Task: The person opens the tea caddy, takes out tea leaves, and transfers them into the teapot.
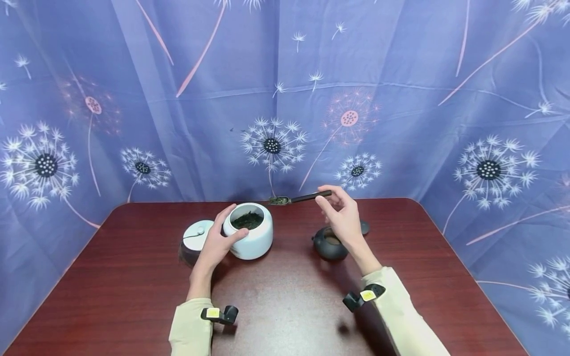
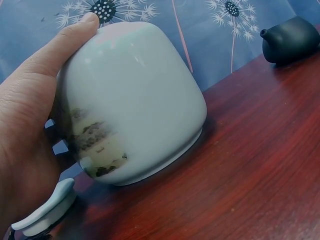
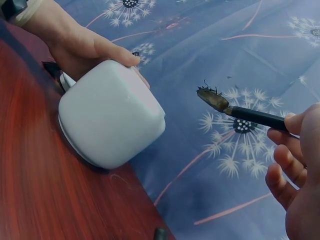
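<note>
Left hand [image 1: 218, 243] grips a white jar [image 1: 259, 243] of dark leaves [image 1: 247, 221] near the far edge of the desk [image 1: 285, 306]; right hand [image 1: 344, 217] pinches a laden scoop [image 1: 307, 197] aloft; scooping looks done, the next move likely calling for a level, unhurried carry

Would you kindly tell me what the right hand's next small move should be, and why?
I would probably carry the scoop, kept level, over the dark pot: the right hand holds it with leaves in its bowl, and the pot's mouth looks uncovered.
</note>
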The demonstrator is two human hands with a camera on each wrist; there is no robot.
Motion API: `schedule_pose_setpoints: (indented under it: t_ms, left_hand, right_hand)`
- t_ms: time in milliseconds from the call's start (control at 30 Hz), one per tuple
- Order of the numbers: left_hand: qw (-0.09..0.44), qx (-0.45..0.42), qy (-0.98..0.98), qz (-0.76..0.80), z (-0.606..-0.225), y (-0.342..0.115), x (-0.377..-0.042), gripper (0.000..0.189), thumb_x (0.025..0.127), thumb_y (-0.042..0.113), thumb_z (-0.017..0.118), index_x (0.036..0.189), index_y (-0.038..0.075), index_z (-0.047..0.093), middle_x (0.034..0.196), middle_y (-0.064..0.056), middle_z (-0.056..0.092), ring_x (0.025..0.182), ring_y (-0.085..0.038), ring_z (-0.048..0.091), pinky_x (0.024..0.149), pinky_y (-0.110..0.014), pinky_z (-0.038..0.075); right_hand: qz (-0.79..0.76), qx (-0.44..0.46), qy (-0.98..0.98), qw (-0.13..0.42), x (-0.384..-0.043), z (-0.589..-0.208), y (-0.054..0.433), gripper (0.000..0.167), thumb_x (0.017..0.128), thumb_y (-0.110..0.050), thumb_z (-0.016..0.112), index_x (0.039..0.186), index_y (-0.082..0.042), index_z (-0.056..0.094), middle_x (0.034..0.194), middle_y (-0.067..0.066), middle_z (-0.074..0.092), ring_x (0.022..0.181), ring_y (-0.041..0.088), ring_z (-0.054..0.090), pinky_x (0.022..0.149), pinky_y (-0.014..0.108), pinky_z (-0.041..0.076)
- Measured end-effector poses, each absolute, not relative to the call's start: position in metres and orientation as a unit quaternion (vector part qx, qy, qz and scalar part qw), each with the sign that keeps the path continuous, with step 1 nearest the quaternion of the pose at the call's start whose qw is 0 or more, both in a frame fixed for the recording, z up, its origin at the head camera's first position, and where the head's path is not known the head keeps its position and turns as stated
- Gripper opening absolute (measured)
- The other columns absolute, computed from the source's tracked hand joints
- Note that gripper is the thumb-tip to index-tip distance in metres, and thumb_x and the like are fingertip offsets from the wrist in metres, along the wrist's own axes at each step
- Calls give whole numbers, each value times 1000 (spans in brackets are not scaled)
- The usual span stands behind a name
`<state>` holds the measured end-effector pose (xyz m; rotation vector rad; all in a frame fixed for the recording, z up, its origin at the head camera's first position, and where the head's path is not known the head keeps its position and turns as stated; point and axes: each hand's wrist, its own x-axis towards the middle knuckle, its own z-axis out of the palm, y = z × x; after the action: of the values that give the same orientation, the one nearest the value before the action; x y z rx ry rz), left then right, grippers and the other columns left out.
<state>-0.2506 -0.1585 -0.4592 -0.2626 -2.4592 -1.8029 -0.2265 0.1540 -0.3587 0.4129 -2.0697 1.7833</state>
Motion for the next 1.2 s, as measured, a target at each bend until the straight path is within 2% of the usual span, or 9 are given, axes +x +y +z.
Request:
schedule_pose_setpoints:
  t_ms: [367, 667, 800, 1000, 1200]
  left_hand:
    - [43, -94, -801, -589, -460, -157, -252, 83, 85, 36, 78, 154, 24, 35, 161, 0, 29, 147, -26, 30, 118, -56, 25]
    - [44, -89, -802, -590, -459, -158, -250, 78, 85, 37, 77, 151, 36, 37, 161, 2, 30, 147, -24, 31, 118, -55, 26]
    - [43, -89, -801, -591, -460, -158, -250, 78, 85, 37, 78, 151, 35, 37, 161, 2, 30, 147, -24, 31, 118, -54, 25]
    - [45, -90, -800, -591, -460, -158, -251, 78, 85, 36, 78, 151, 34, 38, 160, 1, 31, 147, -24, 31, 118, -53, 25]
    - [43, -92, -800, -591, -461, -159, -251, 78, 85, 35, 78, 152, 33, 37, 161, 1, 30, 147, -25, 30, 118, -54, 25]
  right_hand:
    - [633, 113, -738, 204, -224, -360, 173, 26, 92, -3, 68, 117, 4, 65, 70, -15, 64, 54, 3, 53, 48, 18, 45]
    - [633, 100, -738, 212, -230, -373, 192, 28, 93, -4, 68, 118, 5, 63, 71, -16, 65, 55, 3, 55, 48, 21, 45]
    - [635, 94, -733, 224, -235, -384, 202, 27, 92, -9, 69, 118, -1, 65, 72, -14, 67, 55, 4, 54, 47, 20, 44]
    - [640, 106, -723, 237, -234, -389, 213, 24, 92, -9, 70, 115, -2, 66, 76, -11, 69, 52, 10, 51, 46, 20, 40]
    - [648, 101, -716, 240, -231, -392, 219, 24, 92, -2, 68, 115, 3, 65, 78, -10, 70, 51, 6, 51, 47, 19, 40]
